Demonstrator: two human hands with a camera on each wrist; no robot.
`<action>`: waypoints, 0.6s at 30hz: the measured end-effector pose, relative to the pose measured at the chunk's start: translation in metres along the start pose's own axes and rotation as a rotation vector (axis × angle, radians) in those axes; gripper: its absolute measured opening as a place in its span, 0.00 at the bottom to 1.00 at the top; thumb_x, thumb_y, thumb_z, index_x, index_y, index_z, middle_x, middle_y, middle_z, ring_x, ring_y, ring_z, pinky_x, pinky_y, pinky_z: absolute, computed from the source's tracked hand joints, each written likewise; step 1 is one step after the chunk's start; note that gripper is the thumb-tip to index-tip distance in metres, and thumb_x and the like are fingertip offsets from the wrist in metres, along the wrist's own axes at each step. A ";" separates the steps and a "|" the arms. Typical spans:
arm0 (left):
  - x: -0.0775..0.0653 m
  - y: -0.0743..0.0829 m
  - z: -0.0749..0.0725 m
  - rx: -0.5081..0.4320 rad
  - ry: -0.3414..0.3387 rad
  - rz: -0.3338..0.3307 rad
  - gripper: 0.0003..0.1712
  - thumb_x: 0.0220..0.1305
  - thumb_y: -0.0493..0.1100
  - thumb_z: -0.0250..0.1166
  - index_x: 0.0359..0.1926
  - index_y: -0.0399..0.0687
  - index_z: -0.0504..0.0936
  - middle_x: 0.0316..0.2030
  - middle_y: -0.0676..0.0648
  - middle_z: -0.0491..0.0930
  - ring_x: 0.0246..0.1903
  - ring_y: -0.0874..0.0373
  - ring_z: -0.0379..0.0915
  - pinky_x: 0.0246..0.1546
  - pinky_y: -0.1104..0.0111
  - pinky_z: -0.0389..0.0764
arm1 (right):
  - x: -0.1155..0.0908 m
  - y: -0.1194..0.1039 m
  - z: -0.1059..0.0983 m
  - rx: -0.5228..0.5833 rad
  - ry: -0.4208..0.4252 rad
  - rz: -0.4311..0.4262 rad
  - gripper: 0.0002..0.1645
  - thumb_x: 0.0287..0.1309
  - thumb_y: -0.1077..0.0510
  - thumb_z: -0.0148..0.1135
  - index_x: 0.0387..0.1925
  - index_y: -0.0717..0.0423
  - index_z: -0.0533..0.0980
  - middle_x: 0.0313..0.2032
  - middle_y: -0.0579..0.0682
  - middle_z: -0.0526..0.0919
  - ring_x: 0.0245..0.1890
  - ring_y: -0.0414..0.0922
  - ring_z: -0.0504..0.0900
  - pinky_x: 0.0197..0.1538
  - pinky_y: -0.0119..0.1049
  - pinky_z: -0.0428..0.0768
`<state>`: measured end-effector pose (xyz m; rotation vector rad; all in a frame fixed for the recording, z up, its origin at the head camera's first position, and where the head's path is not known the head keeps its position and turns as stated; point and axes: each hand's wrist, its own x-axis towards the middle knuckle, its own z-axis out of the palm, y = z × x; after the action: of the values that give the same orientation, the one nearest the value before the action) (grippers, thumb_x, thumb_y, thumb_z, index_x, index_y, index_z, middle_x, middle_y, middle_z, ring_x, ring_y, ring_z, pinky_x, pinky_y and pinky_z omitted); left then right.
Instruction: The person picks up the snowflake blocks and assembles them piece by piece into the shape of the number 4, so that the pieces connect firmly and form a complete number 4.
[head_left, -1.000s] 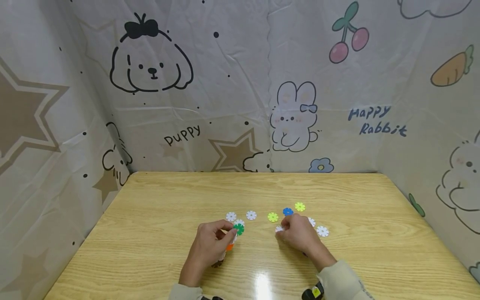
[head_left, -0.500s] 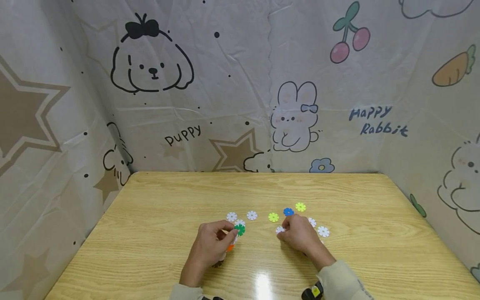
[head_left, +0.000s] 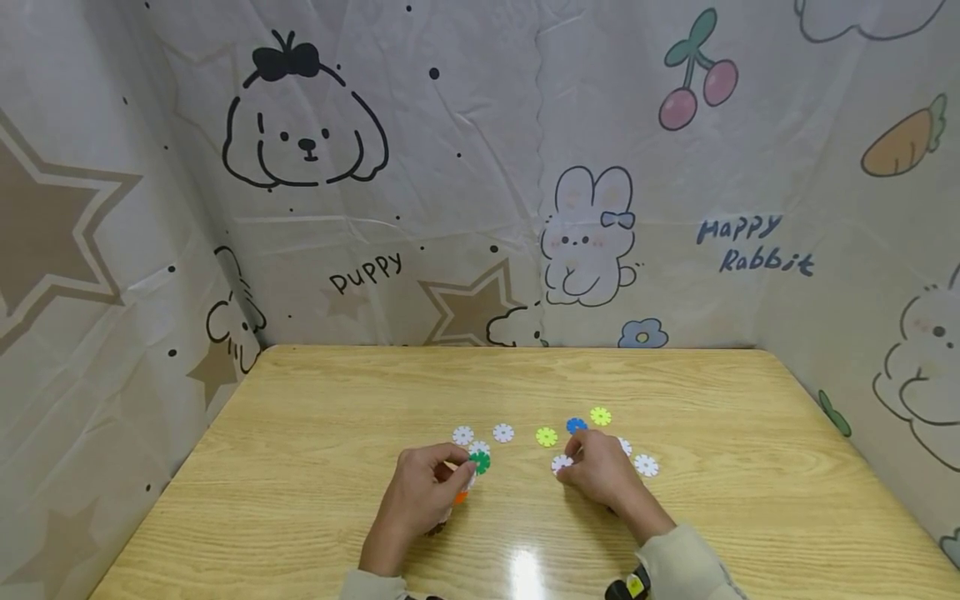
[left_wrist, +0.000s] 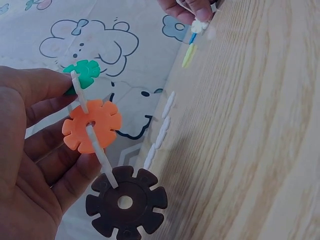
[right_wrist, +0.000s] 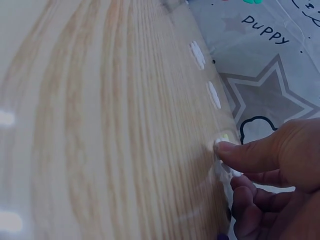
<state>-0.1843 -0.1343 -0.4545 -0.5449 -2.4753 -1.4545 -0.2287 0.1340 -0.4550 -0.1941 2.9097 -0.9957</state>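
Observation:
In the head view my left hand point(head_left: 423, 492) pinches a chain of joined plastic snowflake discs near its green disc point(head_left: 480, 463). The left wrist view shows the chain hanging from the fingertips: the green one on top, a white disc edge-on, an orange disc point(left_wrist: 106, 129), another white one edge-on, then a dark brown disc point(left_wrist: 125, 217) at the bottom. On the right, my right hand point(head_left: 606, 473) pinches a white snowflake disc point(head_left: 560, 464) between thumb and fingers, low at the tabletop. Its fingertips partly cover that disc in the right wrist view.
Loose discs lie on the wooden table point(head_left: 337, 400): white discs point(head_left: 503, 432) behind the left hand, a yellow-green disc point(head_left: 546, 437) between the hands, a blue disc point(head_left: 576, 426) and another yellow-green one beyond the right hand. A white disc point(head_left: 646, 465) lies right of it. Printed cloth surrounds the table.
The white disc at my right fingertips has shifted slightly and shows more of its face. My left hand and the chain have hardly moved.

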 end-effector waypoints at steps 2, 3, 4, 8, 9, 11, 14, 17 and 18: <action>0.000 -0.001 0.000 0.002 -0.002 0.005 0.03 0.65 0.37 0.68 0.35 0.47 0.88 0.30 0.53 0.86 0.22 0.66 0.78 0.23 0.70 0.80 | 0.000 0.000 -0.001 0.016 -0.017 0.005 0.12 0.47 0.63 0.77 0.32 0.60 0.80 0.28 0.48 0.79 0.29 0.44 0.75 0.34 0.40 0.77; -0.001 -0.001 0.001 0.004 -0.002 0.007 0.03 0.65 0.37 0.68 0.35 0.47 0.88 0.30 0.53 0.86 0.22 0.65 0.78 0.23 0.70 0.80 | 0.000 0.000 -0.002 0.019 -0.026 0.007 0.11 0.48 0.63 0.77 0.32 0.61 0.81 0.29 0.48 0.79 0.29 0.44 0.75 0.34 0.40 0.77; -0.001 -0.001 0.001 0.007 -0.003 0.010 0.03 0.65 0.37 0.68 0.35 0.47 0.88 0.30 0.53 0.86 0.22 0.65 0.78 0.23 0.70 0.80 | 0.000 -0.001 -0.002 0.023 -0.033 0.009 0.10 0.49 0.63 0.76 0.33 0.61 0.82 0.29 0.48 0.80 0.30 0.44 0.75 0.34 0.40 0.77; -0.001 -0.002 0.001 0.004 -0.006 0.013 0.03 0.65 0.38 0.68 0.35 0.47 0.88 0.30 0.54 0.86 0.22 0.65 0.79 0.24 0.70 0.81 | -0.001 -0.001 -0.003 0.027 -0.047 0.016 0.08 0.51 0.62 0.75 0.30 0.60 0.82 0.29 0.47 0.80 0.29 0.44 0.75 0.33 0.39 0.76; 0.000 -0.002 0.001 0.003 -0.006 0.014 0.03 0.65 0.38 0.68 0.34 0.47 0.88 0.30 0.54 0.86 0.22 0.65 0.79 0.24 0.70 0.81 | -0.001 -0.001 -0.004 0.030 -0.048 0.018 0.08 0.51 0.62 0.75 0.29 0.59 0.82 0.29 0.47 0.80 0.29 0.43 0.75 0.32 0.39 0.76; 0.000 -0.003 0.002 0.005 -0.008 0.017 0.03 0.65 0.38 0.68 0.35 0.48 0.88 0.30 0.54 0.86 0.22 0.66 0.79 0.24 0.70 0.81 | -0.002 -0.001 -0.003 0.040 -0.049 0.016 0.08 0.51 0.61 0.75 0.26 0.58 0.81 0.27 0.47 0.78 0.28 0.43 0.74 0.30 0.38 0.75; 0.000 -0.002 0.002 0.011 -0.009 0.020 0.03 0.65 0.38 0.68 0.34 0.48 0.88 0.30 0.54 0.86 0.22 0.66 0.79 0.24 0.70 0.81 | -0.004 0.000 -0.003 0.060 -0.056 -0.003 0.11 0.52 0.61 0.74 0.21 0.55 0.79 0.22 0.46 0.76 0.24 0.42 0.72 0.27 0.36 0.71; 0.000 -0.002 0.002 0.015 -0.008 0.026 0.03 0.65 0.38 0.68 0.34 0.48 0.87 0.30 0.54 0.86 0.23 0.66 0.79 0.24 0.70 0.81 | -0.005 0.000 -0.003 0.087 -0.068 -0.040 0.14 0.54 0.61 0.72 0.18 0.54 0.77 0.18 0.44 0.73 0.21 0.41 0.70 0.24 0.34 0.67; 0.000 -0.001 0.002 0.014 -0.008 0.028 0.03 0.65 0.37 0.68 0.34 0.48 0.88 0.30 0.54 0.86 0.23 0.66 0.79 0.24 0.70 0.81 | -0.006 0.000 -0.003 0.097 -0.072 -0.054 0.14 0.54 0.62 0.71 0.17 0.54 0.77 0.17 0.43 0.73 0.19 0.40 0.69 0.22 0.33 0.66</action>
<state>-0.1852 -0.1327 -0.4566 -0.5815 -2.4719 -1.4258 -0.2234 0.1363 -0.4527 -0.2981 2.7977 -1.1113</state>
